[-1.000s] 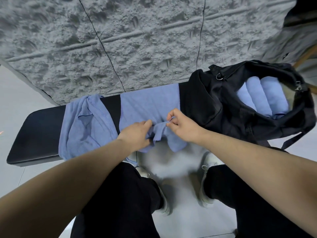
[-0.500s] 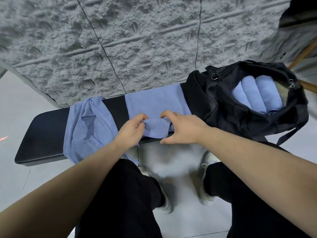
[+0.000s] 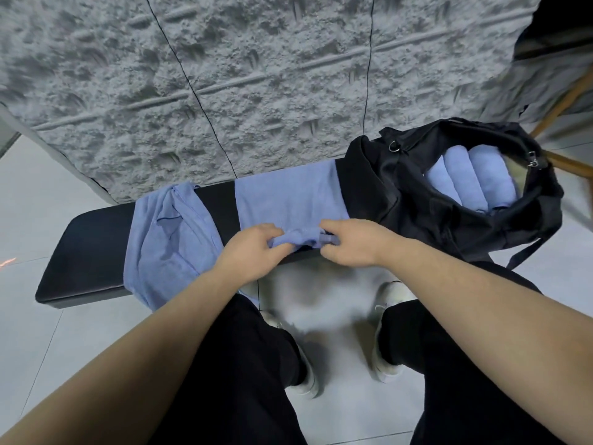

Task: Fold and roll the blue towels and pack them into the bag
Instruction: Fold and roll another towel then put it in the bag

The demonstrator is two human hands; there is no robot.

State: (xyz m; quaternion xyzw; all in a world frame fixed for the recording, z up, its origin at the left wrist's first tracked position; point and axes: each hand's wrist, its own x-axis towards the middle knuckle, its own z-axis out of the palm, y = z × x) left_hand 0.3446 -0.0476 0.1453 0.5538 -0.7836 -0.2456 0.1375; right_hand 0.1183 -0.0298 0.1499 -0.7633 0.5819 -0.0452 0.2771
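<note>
A folded blue towel [image 3: 288, 197] lies across the black bench [image 3: 86, 248] in front of me. Its near end is bunched into a small roll. My left hand [image 3: 248, 252] grips the roll's left end and my right hand [image 3: 349, 240] grips its right end. A second blue towel [image 3: 167, 239] lies crumpled over the bench to the left and hangs off the front edge. The open black bag [image 3: 417, 213] sits on the bench's right end with three rolled blue towels [image 3: 468, 181] side by side inside.
A rough grey wall [image 3: 256, 75] rises right behind the bench. Light floor tiles [image 3: 333, 316] lie below, with my legs in black trousers and white shoes at the bench's front edge. A wooden frame [image 3: 564, 159] stands at the far right behind the bag.
Both hands lifted the towel's hanging near end up onto the bench and turned it over into the start of a roll. The hanging flap is gone from the front edge.
</note>
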